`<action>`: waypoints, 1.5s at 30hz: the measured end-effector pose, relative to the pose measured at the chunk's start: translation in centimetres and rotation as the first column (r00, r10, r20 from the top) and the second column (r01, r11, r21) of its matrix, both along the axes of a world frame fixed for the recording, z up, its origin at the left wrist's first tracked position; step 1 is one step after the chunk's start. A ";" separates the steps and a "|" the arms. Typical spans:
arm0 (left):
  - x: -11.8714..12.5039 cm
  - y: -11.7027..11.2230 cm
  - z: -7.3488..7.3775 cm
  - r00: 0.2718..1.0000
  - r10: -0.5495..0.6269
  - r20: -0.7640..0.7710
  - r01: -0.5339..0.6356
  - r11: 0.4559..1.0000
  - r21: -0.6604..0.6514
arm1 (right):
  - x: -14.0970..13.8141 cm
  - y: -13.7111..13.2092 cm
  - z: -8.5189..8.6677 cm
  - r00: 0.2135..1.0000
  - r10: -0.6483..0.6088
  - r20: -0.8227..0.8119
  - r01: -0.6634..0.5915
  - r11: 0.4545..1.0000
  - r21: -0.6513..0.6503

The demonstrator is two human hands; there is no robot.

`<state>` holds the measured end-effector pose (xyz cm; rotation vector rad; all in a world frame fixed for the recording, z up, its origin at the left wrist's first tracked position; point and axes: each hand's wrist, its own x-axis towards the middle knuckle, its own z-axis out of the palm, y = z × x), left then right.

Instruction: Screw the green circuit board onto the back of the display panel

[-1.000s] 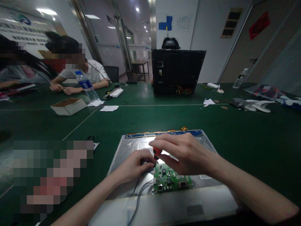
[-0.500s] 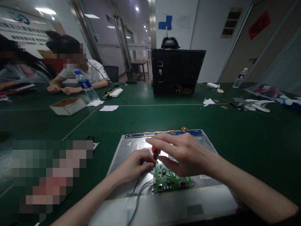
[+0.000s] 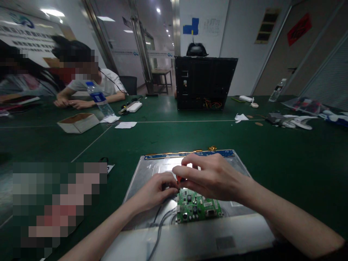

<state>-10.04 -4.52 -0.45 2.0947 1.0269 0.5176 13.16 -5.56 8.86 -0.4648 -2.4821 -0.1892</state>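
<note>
Fingers of my right hand (image 3: 213, 177) are closed around a short screwdriver with a red handle (image 3: 180, 179), mostly hidden behind them. Its tip points down at the upper left corner of a green circuit board (image 3: 195, 207). Beside that corner, my left hand (image 3: 160, 188) has thumb and fingers pinched together; what they hold, if anything, is hidden. The board lies on the silver metal back of a display panel (image 3: 140, 181). Along the panel's far edge runs a narrow blue circuit strip (image 3: 160, 157). Grey cables (image 3: 159, 232) trail from the board's left side toward me.
A black-cased unit with exposed wires (image 3: 205, 81) stands across the green table (image 3: 152, 136). To the left are an open box (image 3: 78, 124), a water bottle (image 3: 100, 99) and two seated people. White scraps and plastic bags (image 3: 304, 105) lie at right.
My right fingers have curled further round the screwdriver and shifted, covering more of its red handle. My left hand has stayed in place.
</note>
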 end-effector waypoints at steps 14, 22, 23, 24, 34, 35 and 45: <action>0.2 -0.2 0.2 1.000 0.005 0.027 -0.004 0.999 -0.037 | 0.1 -0.1 -0.3 0.999 0.049 -0.012 -0.049 0.997 -0.061; 0.2 -0.2 0.5 1.000 -0.020 0.023 0.019 0.999 0.028 | 0.1 0.0 -0.1 1.000 0.004 -0.019 -0.005 0.999 -0.031; 0.2 -0.1 0.5 0.999 -0.024 0.025 0.024 0.999 0.033 | 0.1 0.0 0.0 1.000 0.003 -0.016 -0.003 1.000 -0.024; 0.2 -0.1 0.5 0.999 -0.025 0.028 0.024 0.999 0.036 | 0.1 0.0 0.0 1.000 0.002 -0.015 -0.002 1.000 -0.021; 0.1 -0.1 0.1 1.000 0.004 0.013 -0.004 1.000 -0.007 | 0.0 -0.1 0.2 1.000 0.024 -0.012 -0.025 0.997 -0.072; 0.1 -0.1 0.2 1.000 0.009 0.008 -0.009 1.000 -0.006 | -0.1 -0.1 0.2 1.000 0.020 -0.010 -0.021 0.997 -0.074; 0.1 -0.1 0.3 1.000 0.009 -0.002 -0.009 1.000 -0.004 | -0.1 -0.1 0.0 1.000 -0.012 -0.014 0.012 1.000 -0.017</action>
